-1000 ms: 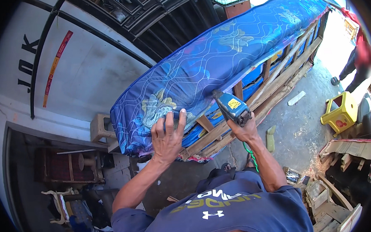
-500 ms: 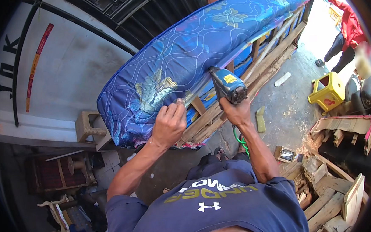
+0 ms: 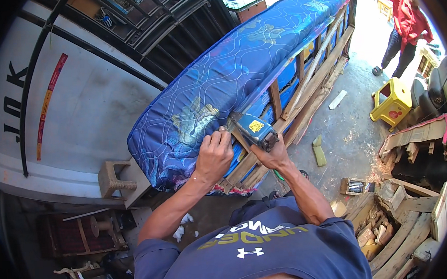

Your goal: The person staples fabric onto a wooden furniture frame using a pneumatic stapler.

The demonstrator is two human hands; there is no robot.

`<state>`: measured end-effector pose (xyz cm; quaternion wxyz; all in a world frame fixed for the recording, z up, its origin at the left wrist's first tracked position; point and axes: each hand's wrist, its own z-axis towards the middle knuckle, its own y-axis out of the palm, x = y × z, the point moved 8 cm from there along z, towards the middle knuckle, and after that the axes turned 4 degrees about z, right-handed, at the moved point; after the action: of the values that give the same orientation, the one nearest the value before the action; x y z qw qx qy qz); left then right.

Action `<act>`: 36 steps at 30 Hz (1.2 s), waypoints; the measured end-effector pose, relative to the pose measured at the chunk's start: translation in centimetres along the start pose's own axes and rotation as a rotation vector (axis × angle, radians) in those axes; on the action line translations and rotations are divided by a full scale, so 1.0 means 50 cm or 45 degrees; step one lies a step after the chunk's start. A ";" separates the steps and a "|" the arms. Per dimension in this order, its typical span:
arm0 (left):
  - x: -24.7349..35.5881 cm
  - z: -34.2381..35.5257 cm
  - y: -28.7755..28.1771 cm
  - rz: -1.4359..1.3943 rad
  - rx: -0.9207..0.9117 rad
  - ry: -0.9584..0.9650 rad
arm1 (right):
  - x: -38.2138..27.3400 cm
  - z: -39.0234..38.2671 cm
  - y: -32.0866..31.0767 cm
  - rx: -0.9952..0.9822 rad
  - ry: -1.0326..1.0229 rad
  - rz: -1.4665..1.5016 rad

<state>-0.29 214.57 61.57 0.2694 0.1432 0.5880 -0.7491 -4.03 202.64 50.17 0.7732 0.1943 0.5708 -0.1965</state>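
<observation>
A long mattress-like base covered in blue patterned quilted fabric [image 3: 209, 79] lies tipped on its side, its wooden frame [image 3: 307, 91] facing me. My left hand [image 3: 214, 155] is closed in a pinch on the fabric's edge at the near end of the frame. Right beside those fingers is the nose of a blue staple gun [image 3: 253, 127] with a yellow label. My right hand [image 3: 273, 156] is wrapped round its handle. Part of a green hose [image 3: 278, 175] shows below that hand. Whether the nose touches the wood, I cannot tell.
A person in red [image 3: 406, 23] stands at the far right, by a yellow stool [image 3: 392, 101]. Wood scraps [image 3: 393, 231] and a small box of metal pieces [image 3: 353, 186] lie at lower right. On the left are a beige stool [image 3: 114, 179] and a wall [image 3: 82, 97].
The staple gun has moved left and down, its nose now close to my left fingers. My left hand still pinches the fabric edge. My view has shifted slightly.
</observation>
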 end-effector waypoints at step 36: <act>-0.036 -0.160 -0.050 -0.020 0.017 -0.250 | -0.061 -0.095 0.143 -0.176 -0.090 -0.119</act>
<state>-1.06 223.09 62.40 0.3189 0.0663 0.5547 -0.7656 -4.94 211.45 52.37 0.7944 0.1067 0.5638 -0.1992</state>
